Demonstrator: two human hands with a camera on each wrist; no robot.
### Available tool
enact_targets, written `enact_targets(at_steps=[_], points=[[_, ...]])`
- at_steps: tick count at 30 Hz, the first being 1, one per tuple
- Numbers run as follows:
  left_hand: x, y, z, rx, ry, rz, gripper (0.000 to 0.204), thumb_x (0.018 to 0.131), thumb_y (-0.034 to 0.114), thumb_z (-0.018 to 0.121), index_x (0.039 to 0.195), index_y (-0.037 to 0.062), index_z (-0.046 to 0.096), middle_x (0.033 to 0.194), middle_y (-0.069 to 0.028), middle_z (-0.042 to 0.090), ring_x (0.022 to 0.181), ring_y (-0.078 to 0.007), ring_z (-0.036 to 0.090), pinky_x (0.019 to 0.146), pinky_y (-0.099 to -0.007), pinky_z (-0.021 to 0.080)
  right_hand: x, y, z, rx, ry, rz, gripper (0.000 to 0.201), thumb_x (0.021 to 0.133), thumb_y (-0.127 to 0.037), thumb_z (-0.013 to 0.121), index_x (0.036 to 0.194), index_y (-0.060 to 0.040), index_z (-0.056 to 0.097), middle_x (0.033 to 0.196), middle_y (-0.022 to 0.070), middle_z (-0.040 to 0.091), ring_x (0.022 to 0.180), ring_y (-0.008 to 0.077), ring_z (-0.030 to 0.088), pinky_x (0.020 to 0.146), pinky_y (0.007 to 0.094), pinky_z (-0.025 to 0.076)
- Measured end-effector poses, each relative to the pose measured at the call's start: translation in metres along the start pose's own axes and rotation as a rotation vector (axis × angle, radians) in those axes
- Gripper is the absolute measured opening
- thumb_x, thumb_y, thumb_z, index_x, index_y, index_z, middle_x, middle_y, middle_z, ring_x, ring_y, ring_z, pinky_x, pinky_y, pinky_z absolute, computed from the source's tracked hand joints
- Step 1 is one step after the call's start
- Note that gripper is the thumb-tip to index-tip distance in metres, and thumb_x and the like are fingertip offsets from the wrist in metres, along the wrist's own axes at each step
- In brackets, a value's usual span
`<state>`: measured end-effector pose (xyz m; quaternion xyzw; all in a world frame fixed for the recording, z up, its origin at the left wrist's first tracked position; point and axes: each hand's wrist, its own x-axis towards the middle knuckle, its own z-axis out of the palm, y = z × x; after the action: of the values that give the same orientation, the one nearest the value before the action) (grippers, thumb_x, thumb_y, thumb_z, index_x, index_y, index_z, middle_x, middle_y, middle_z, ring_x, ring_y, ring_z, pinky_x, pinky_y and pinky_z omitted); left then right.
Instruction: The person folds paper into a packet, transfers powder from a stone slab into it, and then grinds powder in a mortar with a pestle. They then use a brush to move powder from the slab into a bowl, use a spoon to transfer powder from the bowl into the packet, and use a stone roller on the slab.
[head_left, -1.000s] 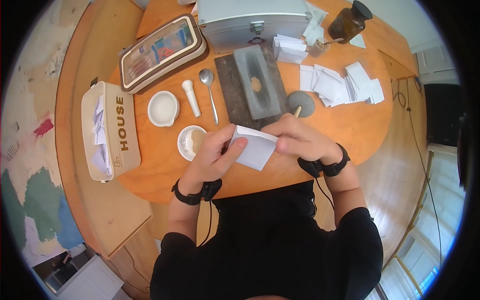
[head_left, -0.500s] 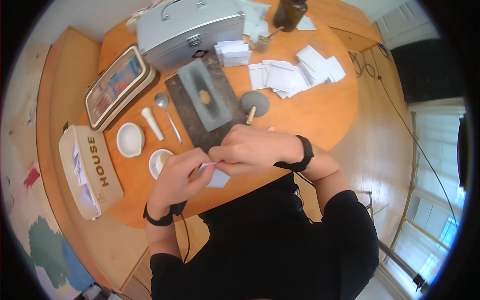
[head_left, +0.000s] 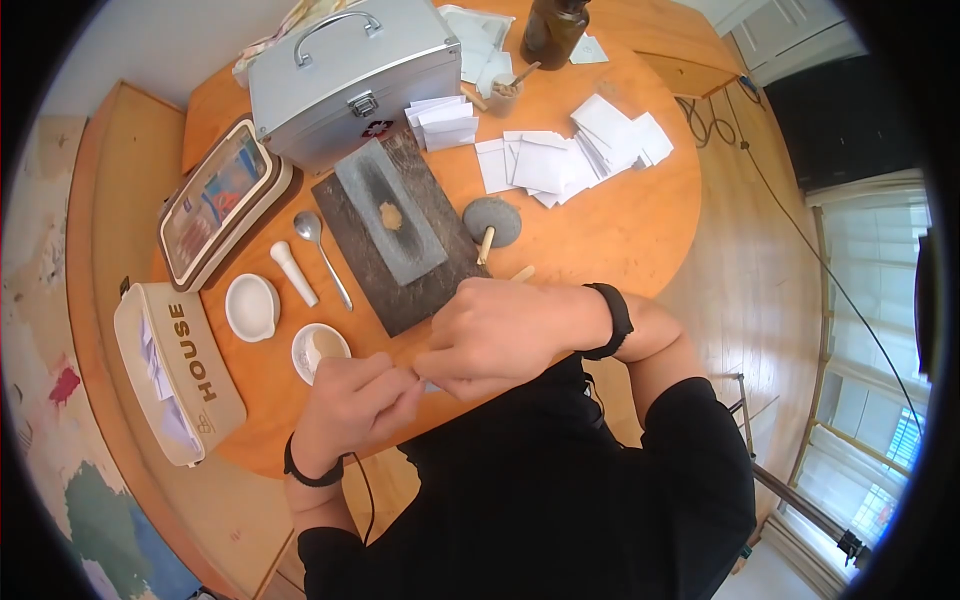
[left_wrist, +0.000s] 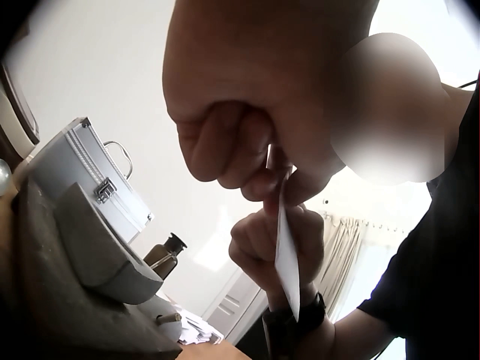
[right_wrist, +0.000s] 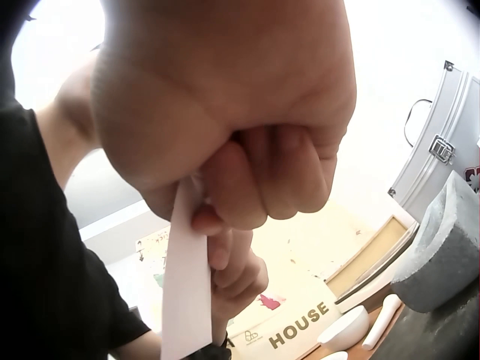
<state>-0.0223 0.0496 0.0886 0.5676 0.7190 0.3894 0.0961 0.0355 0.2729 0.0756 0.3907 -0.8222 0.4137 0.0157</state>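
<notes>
1. Far left, a cream bin [head_left: 208, 402] holds white slips [head_left: 155, 362]. To its right are a white bowl [head_left: 252, 307], a pestle [head_left: 293, 273], a spoon [head_left: 322, 252] and a small dish [head_left: 303, 362] with pale powder in it.

2. The left hand [head_left: 352, 405] comes next, just beside the dish as the head view shows it. Its fingers are curled in and narrow, the tips pinching the white paper [left_wrist: 286, 255].

3. Beyond the hands, a stone trough [head_left: 422, 257] lies on a dark board [head_left: 400, 312], its long side slanting from far left to near right.

4. The paper is between the two hands, off the table and in front of the person's body. The head view shows only a sliver of it under the knuckles. Both wrist views show it almost edge-on, its visible length running down from the fingertips, with the pinched part at the top. Neither hand is nearer: the two sets of fingertips meet at that upper part.

5. The right hand [head_left: 510, 330] mirrors the left, fingers curled and tips closed on the paper. The exact placing of its thumb is hidden.

6. Farther right are a round stone [head_left: 492, 218] with a short handle and a spread of white packets [head_left: 545, 165].
</notes>
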Motion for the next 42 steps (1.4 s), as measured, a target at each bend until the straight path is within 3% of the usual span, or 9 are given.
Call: enact_targets(at_steps=[3, 21, 24, 27, 29, 32, 36, 40, 42], points=[[-0.008, 0.004, -0.004, 0.072, -0.120, 0.034, 0.013, 0.075, 0.005, 0.072, 0.075, 0.0073, 0.059, 0.061, -0.0040, 0.044, 0.045, -0.0188, 0.048, 0.041, -0.0321, 0.033, -0.004, -0.004, -0.006, 0.035, -0.085, 0.000, 0.020, 0.082, -0.015, 0.060, 0.069, -0.0049, 0.048, 0.049, 0.0118, 0.046, 0.046, 0.0340, 0.049, 0.044, 0.0422, 0.036], [-0.010, -0.008, 0.011, -0.108, 0.041, -0.084, 0.008, 0.080, 0.003, 0.070, 0.080, 0.0056, 0.062, 0.057, -0.0050, 0.047, 0.045, -0.0224, 0.047, 0.043, -0.0345, 0.031, -0.021, 0.007, -0.008, 0.074, 0.050, 0.090, 0.030, 0.094, -0.021, 0.059, 0.073, -0.0033, 0.047, 0.056, 0.0144, 0.045, 0.053, 0.0350, 0.050, 0.049, 0.0439, 0.038], [-0.013, -0.012, 0.004, -0.093, 0.011, -0.129, 0.005, 0.082, 0.004, 0.069, 0.085, 0.0065, 0.065, 0.066, -0.0077, 0.056, 0.049, -0.0258, 0.053, 0.045, -0.0337, 0.040, -0.020, 0.008, -0.014, 0.070, 0.054, 0.128, 0.027, 0.093, -0.019, 0.062, 0.075, -0.0028, 0.050, 0.060, 0.0140, 0.047, 0.057, 0.0350, 0.051, 0.052, 0.0435, 0.039], [-0.036, -0.027, -0.002, -0.143, 0.245, -0.164, 0.004, 0.085, 0.005, 0.068, 0.088, 0.0056, 0.065, 0.069, -0.0095, 0.059, 0.049, -0.0273, 0.054, 0.047, -0.0328, 0.042, -0.041, 0.014, -0.039, 0.106, 0.139, 0.272, 0.019, 0.090, -0.017, 0.064, 0.079, -0.0023, 0.058, 0.066, 0.0125, 0.052, 0.060, 0.0343, 0.053, 0.054, 0.0422, 0.040], [-0.060, -0.036, -0.011, -0.109, 0.348, -0.328, 0.002, 0.089, 0.007, 0.065, 0.089, 0.0047, 0.065, 0.070, -0.0087, 0.060, 0.051, -0.0228, 0.054, 0.049, -0.0303, 0.042, -0.082, 0.037, -0.057, -0.121, 0.342, 0.508, 0.012, 0.090, -0.006, 0.060, 0.079, -0.0011, 0.062, 0.068, 0.0085, 0.057, 0.061, 0.0193, 0.054, 0.055, 0.0338, 0.037], [-0.098, -0.051, -0.014, -0.130, 0.522, -0.606, 0.009, 0.095, 0.011, 0.061, 0.090, 0.0034, 0.064, 0.069, -0.0040, 0.058, 0.054, -0.0137, 0.050, 0.052, -0.0264, 0.039, -0.115, 0.084, -0.090, 0.038, 0.538, 0.809, 0.031, 0.099, -0.013, 0.057, 0.071, -0.0037, 0.048, 0.068, -0.0070, 0.039, 0.066, 0.0031, 0.033, 0.055, 0.0236, 0.025], [-0.141, -0.085, -0.010, -0.166, 0.853, -0.829, 0.017, 0.100, 0.016, 0.056, 0.090, 0.0023, 0.059, 0.066, 0.0045, 0.048, 0.060, -0.0041, 0.039, 0.053, -0.0225, 0.032, -0.132, 0.138, -0.103, -0.095, 0.353, 0.936, 0.029, 0.097, -0.017, 0.062, 0.073, -0.0039, 0.052, 0.066, -0.0062, 0.042, 0.062, 0.0034, 0.034, 0.054, 0.0239, 0.024], [-0.169, -0.101, -0.017, -0.206, 0.975, -0.890, 0.018, 0.101, 0.017, 0.055, 0.089, 0.0030, 0.055, 0.065, 0.0069, 0.041, 0.060, -0.0015, 0.034, 0.052, -0.0223, 0.026, -0.123, 0.162, -0.087, -0.437, 0.630, 1.041, 0.029, 0.095, -0.022, 0.066, 0.076, -0.0030, 0.056, 0.060, -0.0037, 0.046, 0.057, 0.0044, 0.036, 0.050, 0.0255, 0.026], [-0.176, -0.091, -0.024, -0.171, 0.995, -0.908, 0.018, 0.101, 0.016, 0.055, 0.088, 0.0033, 0.054, 0.063, 0.0071, 0.039, 0.058, -0.0012, 0.032, 0.050, -0.0225, 0.025, -0.124, 0.166, -0.090, -0.291, 0.755, 0.891, 0.031, 0.095, -0.023, 0.066, 0.074, -0.0033, 0.056, 0.060, -0.0037, 0.046, 0.057, 0.0042, 0.036, 0.051, 0.0254, 0.027]])
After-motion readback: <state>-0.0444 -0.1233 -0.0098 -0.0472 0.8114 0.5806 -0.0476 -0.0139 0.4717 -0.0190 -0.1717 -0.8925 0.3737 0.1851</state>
